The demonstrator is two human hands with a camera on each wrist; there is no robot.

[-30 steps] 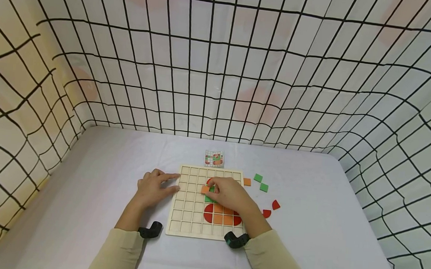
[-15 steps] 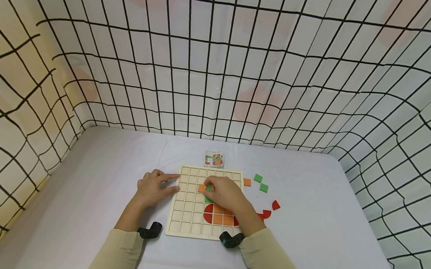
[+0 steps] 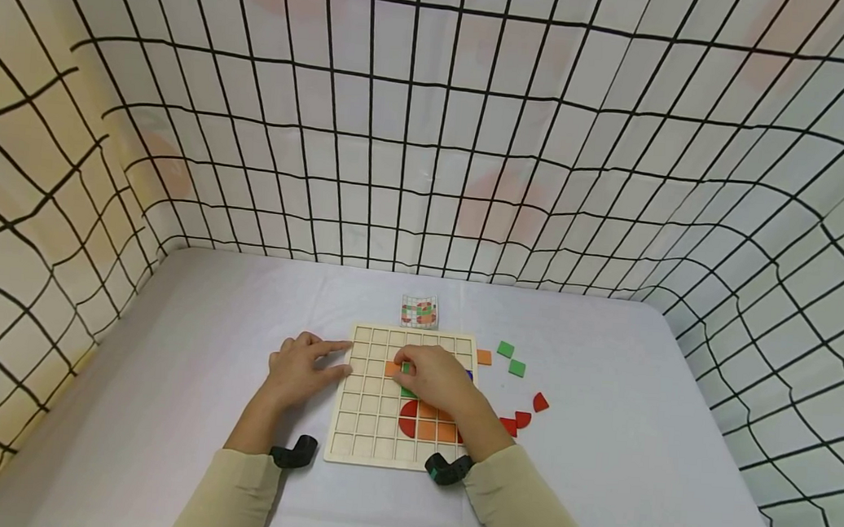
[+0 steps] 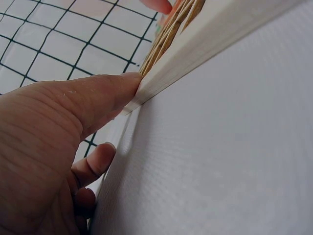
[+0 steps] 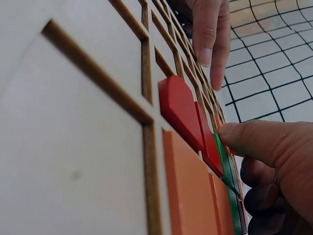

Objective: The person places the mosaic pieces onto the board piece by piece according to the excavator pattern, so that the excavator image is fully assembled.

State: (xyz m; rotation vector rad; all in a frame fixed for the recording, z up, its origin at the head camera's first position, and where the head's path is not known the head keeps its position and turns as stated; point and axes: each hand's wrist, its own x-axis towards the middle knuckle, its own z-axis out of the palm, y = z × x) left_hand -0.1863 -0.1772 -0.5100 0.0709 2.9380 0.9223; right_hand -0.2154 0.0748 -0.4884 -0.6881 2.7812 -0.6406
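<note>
A wooden grid board [image 3: 359, 447] lies on the white table, with orange, red and green flat pieces in some of its cells. My left hand [image 3: 303, 369] touches the board's left edge with thumb and forefinger extended; the thumb [image 4: 112, 90] lies against the edge in the left wrist view. Over the upper middle of the grid, my right hand [image 3: 439, 377] pinches an orange square tile [image 3: 390, 369] at a cell left of the green pieces [image 3: 407, 392]. A red rounded piece [image 5: 178, 105] and orange tiles [image 5: 193, 191] sit nearer the right wrist camera.
A small printed pattern card [image 3: 419, 311] lies behind the board. Right of it are a loose orange tile [image 3: 485, 357], two green tiles [image 3: 517, 368] and several red pieces [image 3: 540, 402]. Black wire mesh [image 3: 430, 146] surrounds the table's back and sides.
My right hand has moved a little left with the orange tile. Its forearm now uncovers a red piece and a bit of blue at the board's right side. The left hand stays put.
</note>
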